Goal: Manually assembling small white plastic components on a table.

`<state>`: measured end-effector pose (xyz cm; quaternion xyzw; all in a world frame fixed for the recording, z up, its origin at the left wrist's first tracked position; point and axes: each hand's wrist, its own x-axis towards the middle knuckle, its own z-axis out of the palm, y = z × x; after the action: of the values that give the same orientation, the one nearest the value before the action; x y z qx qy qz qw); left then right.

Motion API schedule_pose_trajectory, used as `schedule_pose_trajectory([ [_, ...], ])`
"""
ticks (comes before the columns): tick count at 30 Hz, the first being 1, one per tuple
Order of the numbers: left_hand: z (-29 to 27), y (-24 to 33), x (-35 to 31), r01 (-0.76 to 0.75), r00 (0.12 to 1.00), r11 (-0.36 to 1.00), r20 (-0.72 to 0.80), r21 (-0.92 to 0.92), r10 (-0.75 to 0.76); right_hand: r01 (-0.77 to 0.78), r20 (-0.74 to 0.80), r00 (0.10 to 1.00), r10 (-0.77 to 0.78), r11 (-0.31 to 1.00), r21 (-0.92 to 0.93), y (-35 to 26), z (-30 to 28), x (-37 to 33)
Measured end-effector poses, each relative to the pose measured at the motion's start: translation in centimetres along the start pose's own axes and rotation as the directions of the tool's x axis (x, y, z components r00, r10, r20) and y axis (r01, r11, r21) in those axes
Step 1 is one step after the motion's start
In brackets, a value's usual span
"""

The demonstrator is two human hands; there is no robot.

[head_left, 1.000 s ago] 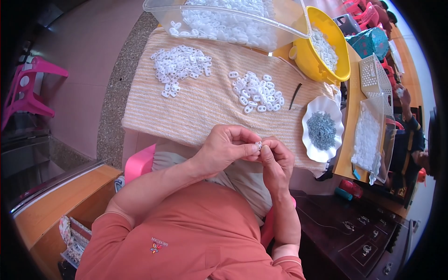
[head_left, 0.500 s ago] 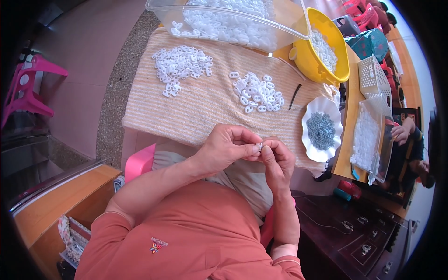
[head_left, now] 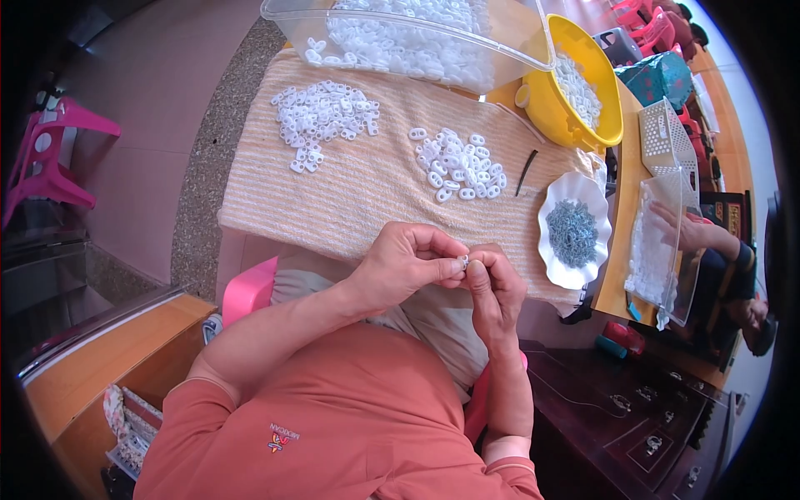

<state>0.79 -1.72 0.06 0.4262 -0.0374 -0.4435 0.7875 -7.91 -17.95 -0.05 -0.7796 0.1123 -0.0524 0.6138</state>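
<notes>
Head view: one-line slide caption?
Both hands, left hand and right hand, pinch a small white piece above a striped cloth.

Your shirt [head_left: 350, 417] orange; towel [head_left: 367, 192] cream-striped; rings [head_left: 460, 162] white; bowl [head_left: 583, 83], upper right, yellow; stool [head_left: 50, 158], far left, pink.

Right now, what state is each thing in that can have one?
Left hand: fingertips pinched on a small white part.
Right hand: fingertips pinched on the same part.
Clear bin: open, holding white pieces.
Yellow bowl: open, partly filled with white pieces.
White scalloped dish: holds a grey heap.
White basket: open, contents unclear.
</notes>
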Motion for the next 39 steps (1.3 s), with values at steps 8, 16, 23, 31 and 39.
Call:
schedule_pose_trajectory([
  [8, 0.0, -0.1, 0.1, -0.022, 1.0, 1.0, -0.003, 0.013, 0.023, 0.009, 0.017, 1.0, -0.009, 0.999, -0.037, -0.1, -0.1, 0.1],
  [16, -0.1, 0.2, 0.1, -0.038, 0.999, 0.998, -0.008, 0.042, 0.038, 0.076, 0.008, 0.997, -0.076, 0.994, -0.072, -0.4, 0.0, 0.7],
  [23, -0.4, 0.4, 0.2, -0.043, 0.999, 0.998, -0.008, -0.035, 0.043, -0.026, 0.032, 0.999, 0.028, 0.998, -0.063, -1.3, -0.1, 1.0],
  [31, -0.6, 1.6, 0.0, -0.029, 0.997, 0.992, -0.077, -0.12, 0.02, -0.028, -0.065, 0.998, 0.026, 0.999, -0.025, -0.6, -0.4, 2.3],
  [39, -2.1, 3.1, 0.3, -0.174, 0.977, 0.957, -0.162, -0.231, 0.139, 0.263, 0.085, 0.964, -0.252, 0.856, -0.445, -3.4, 0.7, 6.7],
])
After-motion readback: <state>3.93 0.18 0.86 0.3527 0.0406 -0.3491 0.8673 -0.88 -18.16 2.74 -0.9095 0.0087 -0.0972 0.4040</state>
